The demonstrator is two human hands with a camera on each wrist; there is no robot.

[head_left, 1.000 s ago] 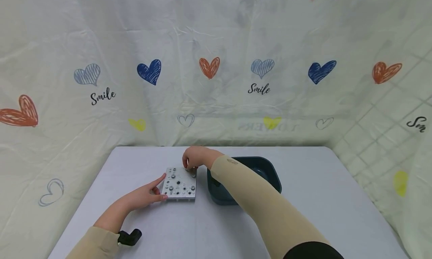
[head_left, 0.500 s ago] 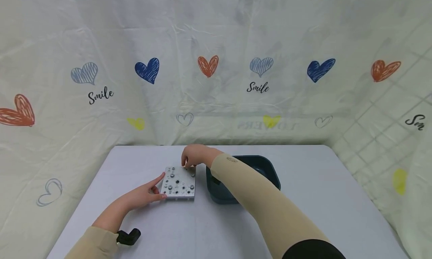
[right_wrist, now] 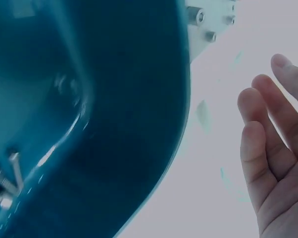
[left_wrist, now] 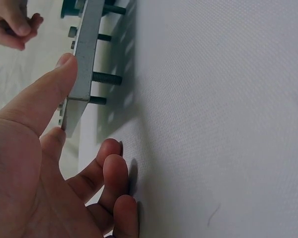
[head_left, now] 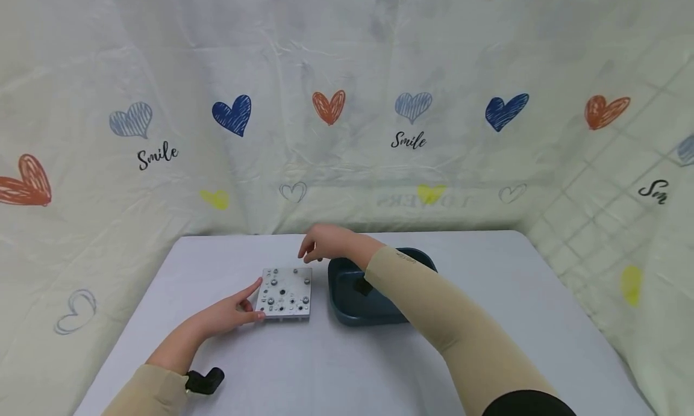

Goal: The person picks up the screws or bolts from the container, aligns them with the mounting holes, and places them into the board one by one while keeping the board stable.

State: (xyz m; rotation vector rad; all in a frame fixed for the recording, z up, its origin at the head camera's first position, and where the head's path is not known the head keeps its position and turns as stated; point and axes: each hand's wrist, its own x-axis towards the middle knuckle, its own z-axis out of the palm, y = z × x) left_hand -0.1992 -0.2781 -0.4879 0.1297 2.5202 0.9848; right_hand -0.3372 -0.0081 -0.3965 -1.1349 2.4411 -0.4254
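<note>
A square silver metal plate [head_left: 293, 288] with several bolts and holes lies left of the table's middle. My left hand [head_left: 230, 313] grips it at the left side, thumb at the near corner and forefinger toward the far one. In the left wrist view, threaded bolt shafts [left_wrist: 108, 78] stick out beneath the plate, while the other fingers curl near the cloth. My right hand [head_left: 329, 242] hovers beyond the plate's far right corner, beside the tray. Its fingers are loosely bent and hold nothing, as the right wrist view shows.
A dark teal tray [head_left: 337, 304] stands just right of the plate, partly under my right forearm. Several loose bolts [right_wrist: 15, 171] lie inside it. Behind the white table [head_left: 477, 319] hangs a sheet printed with hearts [head_left: 329, 108].
My right hand has lifted off the plate's far edge and moved right, toward the tray. The bolt heads there now show. My left hand keeps its hold on the plate.
</note>
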